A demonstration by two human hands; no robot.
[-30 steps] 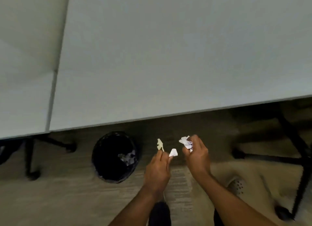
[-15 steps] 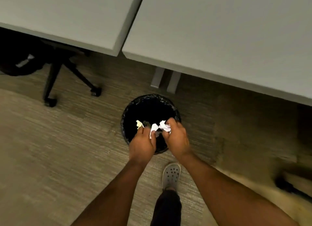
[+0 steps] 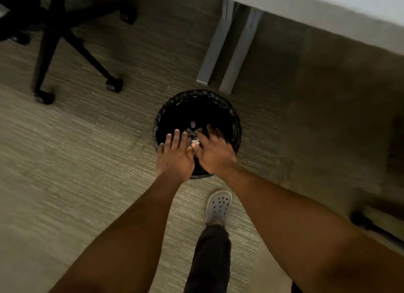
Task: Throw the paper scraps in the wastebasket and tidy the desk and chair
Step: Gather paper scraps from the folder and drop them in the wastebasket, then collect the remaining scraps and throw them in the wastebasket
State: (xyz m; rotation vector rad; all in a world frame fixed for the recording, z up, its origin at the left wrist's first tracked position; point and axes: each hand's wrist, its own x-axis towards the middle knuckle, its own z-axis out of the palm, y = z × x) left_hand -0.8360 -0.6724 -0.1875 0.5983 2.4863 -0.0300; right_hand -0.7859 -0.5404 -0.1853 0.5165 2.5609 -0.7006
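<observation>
A round black wastebasket [image 3: 235,120] lined with a dark bag stands on the carpet just in front of the desk legs. Both my hands hover over its near rim, backs up. My left hand [image 3: 175,156] has its fingers spread and holds nothing. My right hand [image 3: 213,151] is also spread, touching the left at the thumb. Paper scraps [image 3: 193,130] show dimly inside the basket, between and beyond my fingertips. The white desk [image 3: 328,6] crosses the upper right corner.
Two grey desk legs [image 3: 227,45] reach the floor right behind the basket. A black office chair base with castors [image 3: 65,41] sits at the upper left. Another dark chair base [image 3: 371,225] is at the right edge. My foot in a grey clog [image 3: 218,205] stands behind the basket.
Both hands held white paper scraps, moved over the wastebasket, then spread their fingers; the scraps have left my hands and lie in the basket. My view has dropped toward the floor.
</observation>
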